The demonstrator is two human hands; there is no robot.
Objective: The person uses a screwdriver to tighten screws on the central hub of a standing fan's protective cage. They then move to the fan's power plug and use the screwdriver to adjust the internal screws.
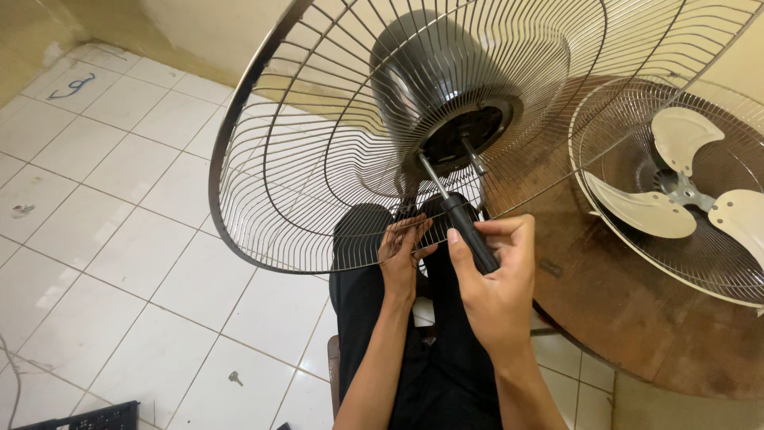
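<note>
Fingers of my right hand (497,275) are curled tight round the black handle of a screwdriver (461,223), its shaft tip at the black motor housing (446,80) inside the wire fan guard (318,159). Left hand (404,251) presses loosely spread fingers against the guard's wires. Beyond: round wooden table (637,318), a second fan (684,187) near its far edge, white tiled floor (119,239)

Bare forearms, 2 bare hands (500,279) — no sleeves, rings or watch — black trousers (434,374).
</note>
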